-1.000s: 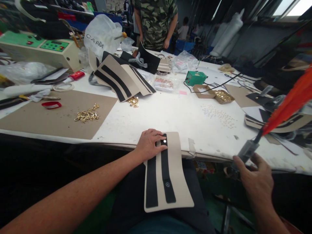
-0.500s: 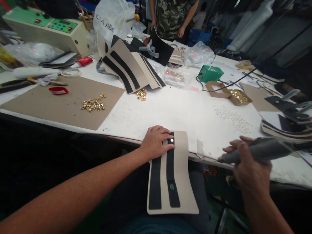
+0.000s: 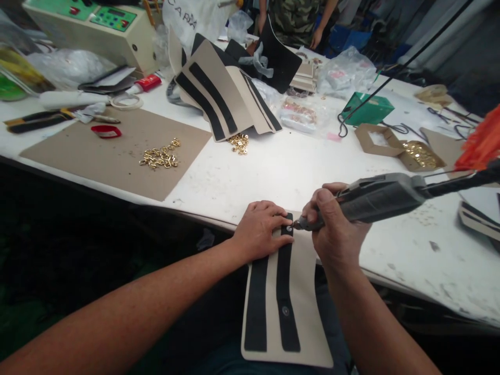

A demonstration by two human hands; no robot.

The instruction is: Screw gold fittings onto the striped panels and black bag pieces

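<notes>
A beige panel with two black strips lies over the table's front edge and hangs down toward my lap. My left hand rests flat on its upper part, thumb and forefinger spread either side of a shiny metal stud on a black strip. Lower on that strip sits a dark round snap. My right hand is wrapped round a grey electric screwdriver. Its bit points left and meets the stud, or stops very close to it; I cannot tell which.
More striped panels are piled behind gold hardware. A cardboard box of gold pieces and a green box stand right. A control machine is back left. Another person stands across the table.
My right hand has swung left with the electric screwdriver, bringing its bit to the stud. My left hand stays on the panel. The view has shifted slightly.
</notes>
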